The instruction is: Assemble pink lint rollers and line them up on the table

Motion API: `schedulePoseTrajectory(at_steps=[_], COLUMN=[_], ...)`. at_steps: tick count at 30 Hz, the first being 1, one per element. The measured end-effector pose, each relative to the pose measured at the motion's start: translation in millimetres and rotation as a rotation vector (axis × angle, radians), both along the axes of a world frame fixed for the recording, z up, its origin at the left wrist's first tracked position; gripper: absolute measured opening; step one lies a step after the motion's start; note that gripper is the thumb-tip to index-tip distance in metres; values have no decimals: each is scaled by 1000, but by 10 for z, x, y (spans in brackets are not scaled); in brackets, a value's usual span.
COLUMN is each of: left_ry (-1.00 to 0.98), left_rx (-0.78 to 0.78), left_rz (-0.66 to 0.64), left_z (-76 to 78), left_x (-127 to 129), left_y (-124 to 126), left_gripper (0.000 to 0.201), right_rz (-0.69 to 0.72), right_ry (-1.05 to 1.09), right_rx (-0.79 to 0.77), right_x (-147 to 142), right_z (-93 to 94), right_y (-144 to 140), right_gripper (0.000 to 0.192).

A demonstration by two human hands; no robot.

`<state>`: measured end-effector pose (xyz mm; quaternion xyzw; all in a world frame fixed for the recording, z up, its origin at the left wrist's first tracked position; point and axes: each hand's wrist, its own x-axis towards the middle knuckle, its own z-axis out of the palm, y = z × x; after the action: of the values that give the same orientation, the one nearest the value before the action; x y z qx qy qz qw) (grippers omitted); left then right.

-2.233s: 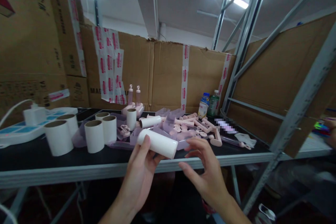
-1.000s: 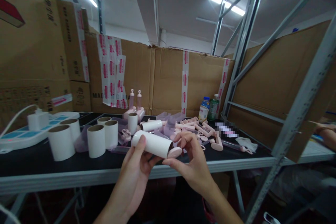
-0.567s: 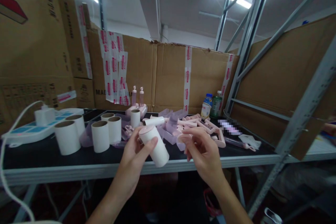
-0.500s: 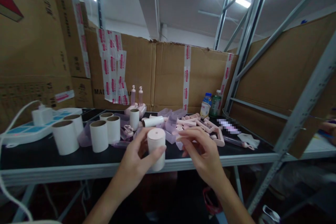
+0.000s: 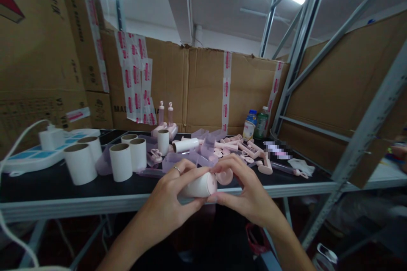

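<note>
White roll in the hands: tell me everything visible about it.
The white roll is a short cylinder with a smooth side, paper-like in look. A pink, plastic-looking disc with a small central mark covers the end toward picture right; the other end is hidden. It lies nearly sideways, held up near the shelf's front rail. The left hand grips its side; the right hand appears to touch the capped end.

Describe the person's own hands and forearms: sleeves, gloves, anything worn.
The ungloved left hand wears a thin, silvery, metal-looking ring on one finger. The ungloved right hand shows no ring. Both bare forearms show no sleeve, watch or bracelet as far as they are in view.
</note>
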<state>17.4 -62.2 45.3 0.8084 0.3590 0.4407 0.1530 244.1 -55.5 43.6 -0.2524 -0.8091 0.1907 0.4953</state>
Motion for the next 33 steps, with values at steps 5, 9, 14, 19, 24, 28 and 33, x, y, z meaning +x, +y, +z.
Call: schedulePoseTrajectory(at_steps=[5,9,14,19,24,28,33], left_ry=[-8,5,109,155,15,-196,-126], left_rx=[-49,-71,-83,-74,17,87,-12], left_rz=[-8,-4,-19,16,138,330,538], left_z=[-14,-27,-49,-101,-59,87,111], left_x=[31,55,52,32,-22,-289,-944], left_y=[5,19,51,113,174,216,364], left_gripper=[48,45,41,43,38,39,56], right_rz=[17,11,65,136,137,-167,-358], right_ry=[15,4,-26,75,203,84,-115], right_rx=[-4,22,-59,-235,-274,-114,-31], right_x=[8,32,72,28,3,183,361], right_z=[-36,-52,-95,-165,-190,-121,34], right_y=[55,102,177,215,260,581,1291], right_gripper=[36,36,40,46,40,31,28])
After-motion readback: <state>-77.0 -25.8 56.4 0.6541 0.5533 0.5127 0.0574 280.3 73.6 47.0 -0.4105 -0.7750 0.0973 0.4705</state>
